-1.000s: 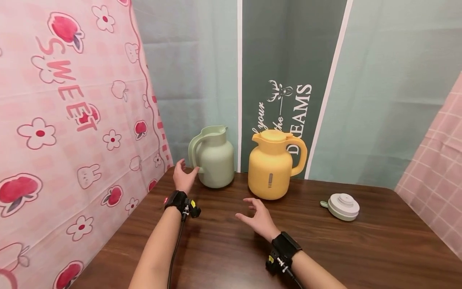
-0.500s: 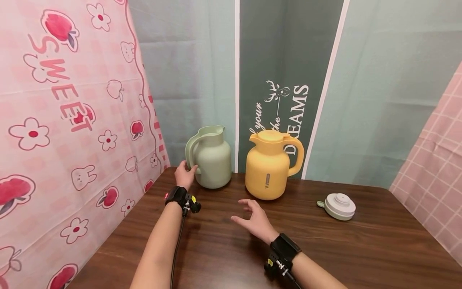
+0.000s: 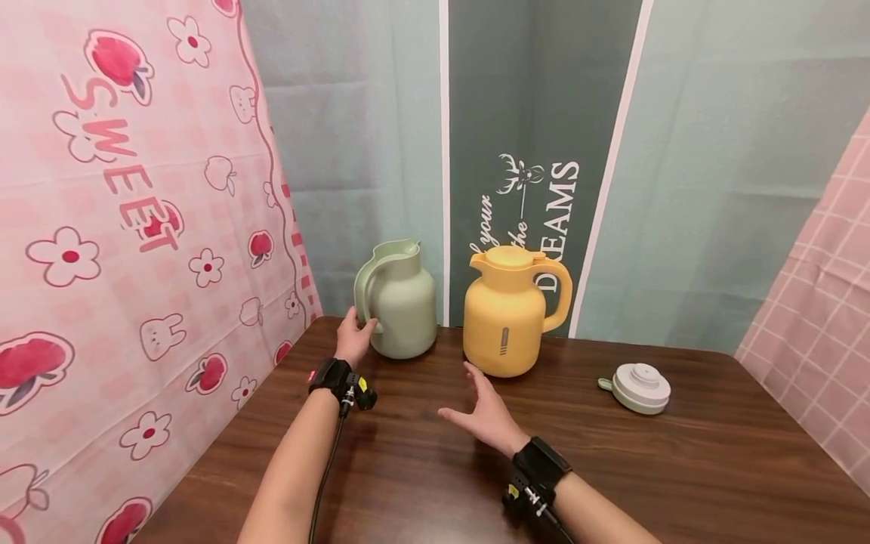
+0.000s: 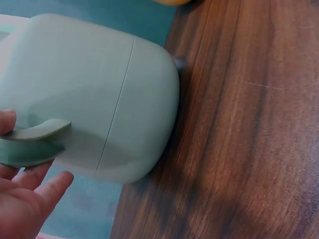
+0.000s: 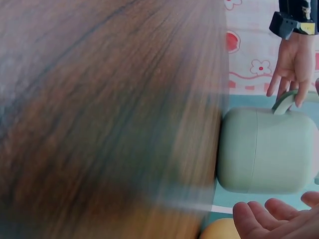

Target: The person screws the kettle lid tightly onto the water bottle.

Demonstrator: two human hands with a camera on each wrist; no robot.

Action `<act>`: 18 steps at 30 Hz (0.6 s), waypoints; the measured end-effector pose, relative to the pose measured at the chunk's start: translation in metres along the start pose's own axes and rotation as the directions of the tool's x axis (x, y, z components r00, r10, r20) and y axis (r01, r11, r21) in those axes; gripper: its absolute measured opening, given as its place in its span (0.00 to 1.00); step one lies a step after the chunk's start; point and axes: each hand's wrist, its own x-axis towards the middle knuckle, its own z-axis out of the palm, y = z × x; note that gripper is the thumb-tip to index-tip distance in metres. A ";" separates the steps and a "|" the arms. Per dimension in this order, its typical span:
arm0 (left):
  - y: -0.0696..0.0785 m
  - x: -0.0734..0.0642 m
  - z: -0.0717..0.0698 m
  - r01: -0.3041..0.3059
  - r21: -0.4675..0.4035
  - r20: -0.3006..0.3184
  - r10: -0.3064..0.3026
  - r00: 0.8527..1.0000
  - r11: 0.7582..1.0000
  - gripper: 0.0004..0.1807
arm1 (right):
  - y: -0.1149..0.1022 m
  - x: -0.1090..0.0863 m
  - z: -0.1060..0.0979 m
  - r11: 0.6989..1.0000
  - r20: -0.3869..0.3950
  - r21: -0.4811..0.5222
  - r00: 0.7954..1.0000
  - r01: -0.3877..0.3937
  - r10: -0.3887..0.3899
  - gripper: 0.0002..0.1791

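Observation:
A pale green jug (image 3: 405, 311) with an uncovered top stands at the back left of the table, its handle (image 4: 37, 144) turned to the left. My left hand (image 3: 354, 339) holds the low end of that handle, the thumb on one side and the fingers on the other. In the right wrist view the same left hand (image 5: 294, 64) reaches down around the handle. My right hand (image 3: 485, 412) is held over the table in front of the yellow jug (image 3: 504, 321), thumb and fingers apart with nothing between them. The yellow jug has its lid on.
A white round lid (image 3: 641, 387) with a green underside and tab lies on the right of the dark wood table (image 3: 421, 468). Pink printed cloth (image 3: 170, 287) hangs at the left. A grey-green curtain (image 3: 381, 151) hangs close behind both jugs.
My left hand has gone from an open reach beside the green jug's handle to holding it. The right hand stays in about the same place, its fingers straighter.

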 end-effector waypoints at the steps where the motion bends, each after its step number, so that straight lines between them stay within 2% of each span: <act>1: 0.001 -0.002 0.000 -0.006 0.001 -0.002 0.006 1.000 1.000 0.19 | 0.000 0.000 -0.001 1.000 0.001 0.004 1.000 -0.006 0.006 0.54; 8: -0.001 -0.008 -0.007 -0.044 -0.006 0.029 0.044 0.999 0.999 0.22 | 0.000 -0.001 -0.005 0.999 0.008 0.028 0.999 -0.042 0.042 0.58; 18: 0.004 -0.021 -0.022 0.005 -0.048 0.165 0.003 0.986 0.999 0.32 | 0.002 -0.001 -0.014 0.998 0.000 0.020 0.998 -0.059 0.059 0.59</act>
